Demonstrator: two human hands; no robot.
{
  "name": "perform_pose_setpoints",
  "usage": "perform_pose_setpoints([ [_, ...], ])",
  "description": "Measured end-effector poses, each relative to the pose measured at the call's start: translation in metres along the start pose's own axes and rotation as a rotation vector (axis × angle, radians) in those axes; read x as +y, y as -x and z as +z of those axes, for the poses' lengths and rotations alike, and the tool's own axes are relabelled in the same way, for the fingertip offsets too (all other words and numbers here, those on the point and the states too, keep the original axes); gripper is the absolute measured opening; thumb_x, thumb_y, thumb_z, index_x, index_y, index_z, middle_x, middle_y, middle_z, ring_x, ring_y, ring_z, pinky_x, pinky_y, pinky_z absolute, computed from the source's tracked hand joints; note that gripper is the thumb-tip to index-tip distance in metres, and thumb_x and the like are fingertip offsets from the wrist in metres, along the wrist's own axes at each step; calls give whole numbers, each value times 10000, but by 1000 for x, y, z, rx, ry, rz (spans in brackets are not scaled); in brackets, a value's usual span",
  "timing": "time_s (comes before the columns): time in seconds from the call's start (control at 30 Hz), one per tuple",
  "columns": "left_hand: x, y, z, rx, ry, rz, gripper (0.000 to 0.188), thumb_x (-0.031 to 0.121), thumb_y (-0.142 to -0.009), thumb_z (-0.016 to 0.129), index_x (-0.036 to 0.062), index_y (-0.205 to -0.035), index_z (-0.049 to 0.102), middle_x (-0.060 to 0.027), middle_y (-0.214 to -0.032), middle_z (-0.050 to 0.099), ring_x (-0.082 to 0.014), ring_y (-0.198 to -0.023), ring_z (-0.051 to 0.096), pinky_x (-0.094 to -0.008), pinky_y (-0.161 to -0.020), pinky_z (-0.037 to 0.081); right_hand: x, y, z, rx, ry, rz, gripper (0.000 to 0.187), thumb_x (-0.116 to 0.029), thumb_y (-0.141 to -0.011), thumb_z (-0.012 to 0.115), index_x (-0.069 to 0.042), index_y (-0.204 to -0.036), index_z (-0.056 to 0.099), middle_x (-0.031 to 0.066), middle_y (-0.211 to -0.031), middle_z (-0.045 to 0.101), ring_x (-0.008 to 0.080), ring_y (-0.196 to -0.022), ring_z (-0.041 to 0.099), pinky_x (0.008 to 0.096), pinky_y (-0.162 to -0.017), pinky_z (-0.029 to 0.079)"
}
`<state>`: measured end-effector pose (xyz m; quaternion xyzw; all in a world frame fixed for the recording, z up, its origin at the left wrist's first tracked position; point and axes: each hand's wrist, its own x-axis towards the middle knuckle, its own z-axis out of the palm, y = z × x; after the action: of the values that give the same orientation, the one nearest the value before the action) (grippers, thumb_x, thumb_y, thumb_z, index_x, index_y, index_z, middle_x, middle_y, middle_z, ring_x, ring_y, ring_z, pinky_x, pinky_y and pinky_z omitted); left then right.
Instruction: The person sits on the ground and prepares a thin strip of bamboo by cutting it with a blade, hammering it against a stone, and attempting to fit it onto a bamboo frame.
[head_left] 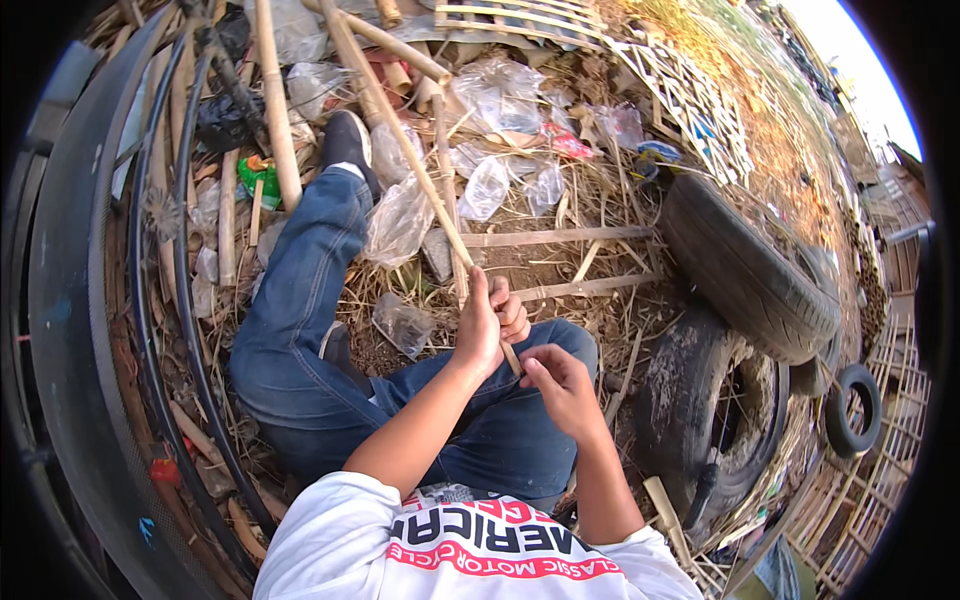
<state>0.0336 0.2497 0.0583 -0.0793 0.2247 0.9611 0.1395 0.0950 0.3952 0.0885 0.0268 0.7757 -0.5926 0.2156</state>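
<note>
A long, thin bamboo stick [438, 205] slants from the far upper left down to my lap. My left hand [485, 325] is wrapped round it near its lower end, thumb lying along the stick. Just below and to the right, my right hand [563, 388] has its fingers curled and pinched close to the stick's lower tip. Whether those fingertips grip the tip or some small thing is hidden. Under both hands are my legs in blue jeans [300, 260], bent on the ground, with a dark shoe [347, 145] stretched forward.
Old tyres [750, 265] lie at the right, with a smaller tyre [853, 410] farther out. Plastic bags [485, 188], dry straw and bamboo poles [272, 100] litter the ground ahead. Black curved tubes [150, 230] run along the left. Bamboo lattices [690, 105] lie at the far right.
</note>
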Motion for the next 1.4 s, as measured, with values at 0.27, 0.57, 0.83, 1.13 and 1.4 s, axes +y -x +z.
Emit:
perform_pose_setpoints([
  [0.27, -12, 7, -8, -41, 94, -94, 571, 667, -932, 342, 168, -662, 278, 46, -546, 242, -127, -550, 353, -308, -640, 402, 17, 15, -8, -162, -103, 99, 203, -178, -973, 552, 4, -891, 590, 29, -751, 598, 101, -681, 566, 250, -630, 464],
  [0.57, -24, 3, -54, -148, -318, -336, 640, 675, -883, 490, 148, -1242, 426, -34, -1025, 554, -139, -994, 553, -344, -856, 451, 27, 24, -13, 36, -538, 234, 196, -189, -973, 484, -29, -868, 524, 92, -775, 585, 189, -681, 593, 314, -667, 500],
  [0.83, -39, -5, -72, -5, -545, -97, 121, 34, -900, 630, 20, -1014, 593, -7, -889, 615, -88, -853, 591, -253, -817, 488, 50, 21, 0, -5, -251, 355, 204, -192, -979, 512, -21, -878, 559, 76, -788, 607, 153, -652, 601, 277, -636, 519],
  [1.13, -38, -8, -82, -85, -750, -141, 195, 58, -912, 625, 11, -1098, 593, -5, -881, 631, -77, -853, 592, -243, -818, 482, 46, 11, -11, -134, -350, 393, 264, -226, -990, 512, 16, -1072, 578, 98, -885, 630, 169, -775, 639, 291, -685, 554],
  [1.4, -51, -14, -70, -110, -651, -234, 275, 73, -918, 621, 22, -1187, 592, 4, -915, 606, -67, -857, 555, -232, -818, 467, 61, -1, -23, -200, -439, 388, 229, -193, -982, 516, 23, -1010, 589, 107, -858, 647, 191, -700, 677, 295, -589, 565],
])
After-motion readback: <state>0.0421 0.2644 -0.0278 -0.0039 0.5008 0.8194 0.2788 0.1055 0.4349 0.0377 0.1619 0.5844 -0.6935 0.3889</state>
